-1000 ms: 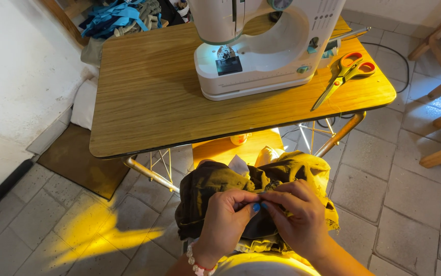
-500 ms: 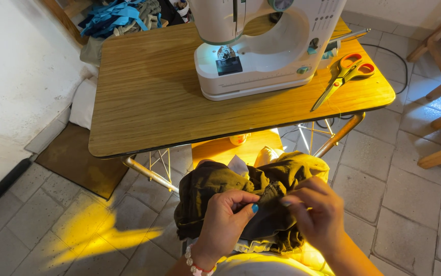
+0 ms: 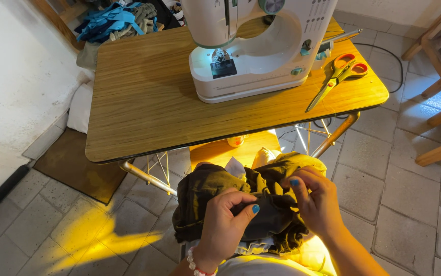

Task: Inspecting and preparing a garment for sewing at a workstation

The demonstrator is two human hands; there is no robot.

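While my left hand (image 3: 224, 221) pinches the dark olive fabric (image 3: 220, 191), right hand (image 3: 316, 198) grips its bunched edge below the table (image 3: 144, 112).

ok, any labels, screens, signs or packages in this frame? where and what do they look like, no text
No packages, signs or screens.
Dark label: small rectangular panel on the white sewing machine base, below the lit needle area; its print is too small to make out.
Stitch chart: rows of small dark marks on the machine's upright column, right side.
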